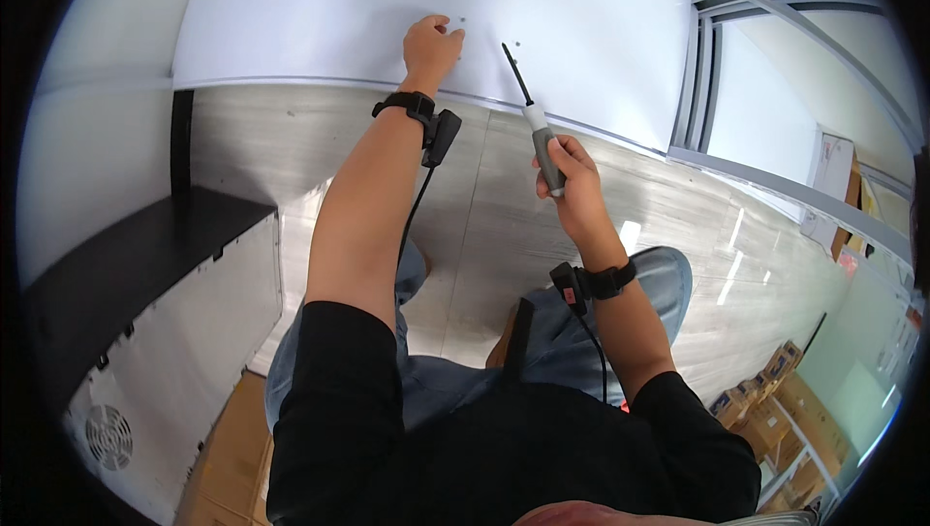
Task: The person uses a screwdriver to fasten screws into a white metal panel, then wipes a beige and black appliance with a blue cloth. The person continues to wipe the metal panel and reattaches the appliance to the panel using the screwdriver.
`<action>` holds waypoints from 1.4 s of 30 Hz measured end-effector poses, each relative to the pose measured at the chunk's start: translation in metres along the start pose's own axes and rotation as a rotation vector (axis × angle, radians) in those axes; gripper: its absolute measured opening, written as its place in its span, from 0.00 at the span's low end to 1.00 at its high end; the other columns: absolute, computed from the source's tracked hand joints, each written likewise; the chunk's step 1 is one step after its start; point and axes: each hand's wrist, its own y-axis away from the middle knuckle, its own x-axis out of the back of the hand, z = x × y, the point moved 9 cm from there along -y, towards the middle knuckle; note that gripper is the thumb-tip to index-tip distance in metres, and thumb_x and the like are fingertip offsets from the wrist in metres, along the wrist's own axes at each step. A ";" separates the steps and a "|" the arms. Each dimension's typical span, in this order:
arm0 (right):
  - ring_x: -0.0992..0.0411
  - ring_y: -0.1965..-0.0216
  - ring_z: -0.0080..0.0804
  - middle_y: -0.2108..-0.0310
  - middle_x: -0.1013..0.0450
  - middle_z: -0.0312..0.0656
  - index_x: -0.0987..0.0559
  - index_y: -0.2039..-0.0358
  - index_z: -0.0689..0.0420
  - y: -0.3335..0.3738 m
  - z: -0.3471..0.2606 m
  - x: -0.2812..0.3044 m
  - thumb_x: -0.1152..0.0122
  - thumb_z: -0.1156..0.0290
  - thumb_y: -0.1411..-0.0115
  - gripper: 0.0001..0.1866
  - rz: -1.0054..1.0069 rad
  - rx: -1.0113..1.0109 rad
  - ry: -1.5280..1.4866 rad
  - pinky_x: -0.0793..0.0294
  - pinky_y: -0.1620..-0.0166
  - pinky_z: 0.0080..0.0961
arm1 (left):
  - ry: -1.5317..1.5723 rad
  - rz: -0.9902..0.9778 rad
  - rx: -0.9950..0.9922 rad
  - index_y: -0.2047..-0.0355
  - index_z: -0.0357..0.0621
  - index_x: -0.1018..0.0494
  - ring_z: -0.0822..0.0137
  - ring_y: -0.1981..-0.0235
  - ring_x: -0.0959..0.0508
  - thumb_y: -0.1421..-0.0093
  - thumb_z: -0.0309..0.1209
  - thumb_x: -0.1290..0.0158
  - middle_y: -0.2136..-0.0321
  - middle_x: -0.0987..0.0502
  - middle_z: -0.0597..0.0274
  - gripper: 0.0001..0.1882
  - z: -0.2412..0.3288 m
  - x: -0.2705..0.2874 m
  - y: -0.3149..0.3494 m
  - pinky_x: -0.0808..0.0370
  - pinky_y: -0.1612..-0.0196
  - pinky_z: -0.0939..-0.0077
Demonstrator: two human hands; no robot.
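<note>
My right hand (pixel 573 177) is wrapped round the handle of a screwdriver (pixel 546 150), grey and white with a black shaft. The shaft slants up and left, its tip over the white tabletop (pixel 291 17). My left hand (pixel 432 49) reaches over the same tabletop with curled fingers. Its thumb and index fingertips stand apart, and nothing shows between them. Close to these fingertips lies a small grey piece (pixel 463 19), perhaps a screw. Another small grey piece (pixel 517 44) lies just right of the screwdriver's tip. Both are too small to make out surely.
Black straps with cabled modules sit on both wrists. At lower left stands a black-topped white cabinet (pixel 174 361) with a round vent. A grey metal frame (pixel 707 80) rises at the right. Cardboard boxes (pixel 775 410) stand at lower right, beyond the grey tiled floor (pixel 475 187).
</note>
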 end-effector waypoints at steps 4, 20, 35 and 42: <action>0.33 0.80 0.22 0.72 0.29 0.36 0.28 0.56 0.56 -0.007 0.009 0.002 0.51 0.60 0.32 0.13 0.040 -0.020 -0.057 0.34 0.73 0.19 | -0.146 0.014 -0.092 0.57 0.46 0.21 0.63 0.65 0.20 0.46 0.38 0.38 0.65 0.19 0.61 0.17 0.005 -0.017 -0.014 0.24 0.61 0.70; 0.35 0.83 0.20 0.73 0.28 0.38 0.25 0.56 0.58 0.009 -0.008 -0.029 0.45 0.66 0.36 0.12 -0.176 0.126 0.026 0.37 0.79 0.18 | 1.184 -0.319 0.427 0.56 0.38 0.30 0.61 0.58 0.20 0.33 0.29 0.51 0.60 0.23 0.57 0.08 0.018 0.036 0.086 0.19 0.57 0.69; 0.36 0.85 0.17 0.74 0.26 0.39 0.23 0.54 0.59 0.179 0.026 -0.204 0.41 0.67 0.39 0.15 -0.797 0.141 0.352 0.41 0.83 0.16 | 1.597 0.362 0.305 0.60 0.39 0.30 0.59 0.60 0.20 0.31 0.31 0.55 0.63 0.23 0.56 0.08 -0.089 0.305 0.325 0.18 0.54 0.67; 0.36 0.85 0.17 0.75 0.27 0.38 0.23 0.54 0.59 0.221 0.098 -0.252 0.41 0.65 0.39 0.15 -0.899 0.063 0.501 0.41 0.83 0.16 | 1.665 0.438 0.214 0.59 0.37 0.31 0.57 0.59 0.20 0.30 0.30 0.57 0.61 0.24 0.54 0.08 -0.174 0.348 0.401 0.18 0.52 0.67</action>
